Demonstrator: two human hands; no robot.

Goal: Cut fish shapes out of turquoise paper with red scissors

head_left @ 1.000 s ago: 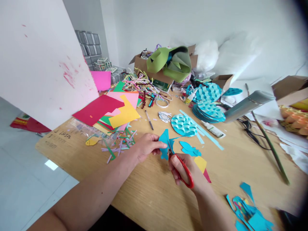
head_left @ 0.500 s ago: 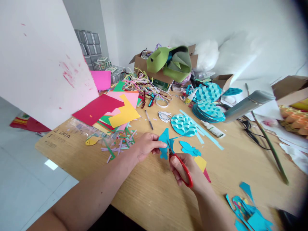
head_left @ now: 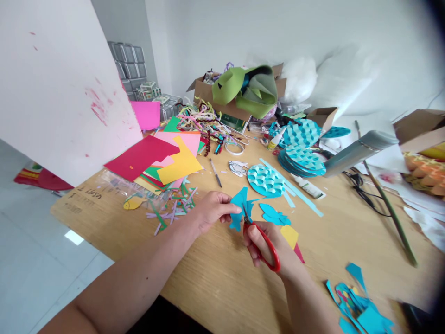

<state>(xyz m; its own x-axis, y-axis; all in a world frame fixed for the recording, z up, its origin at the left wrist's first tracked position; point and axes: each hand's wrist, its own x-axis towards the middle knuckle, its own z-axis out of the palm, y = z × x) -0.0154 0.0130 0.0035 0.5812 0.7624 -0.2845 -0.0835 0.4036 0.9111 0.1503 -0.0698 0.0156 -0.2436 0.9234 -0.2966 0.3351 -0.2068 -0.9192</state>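
Observation:
Pinched between the thumb and fingers of my left hand is a piece of blue paper, partly cut, with a loose strip trailing off to the right. My right hand grips red-handled scissors, whose blades meet the paper's right side. Just right of the blades lies a blue paper fish cutout. Behind it rests a round scalloped blue paper piece, beside a white fish drawing. Yellow paper with a red bit sticks out past my right hand.
Coloured paper sheets and thin paper scraps lie on the left, near a pen. A glue bottle, grey flask and long stick occupy the right. Blue offcuts lie at the near right.
The blue paper has turned slightly in my left hand, its top point shifting right. The scissor blades have closed further and swung a little. Everything else stays put.

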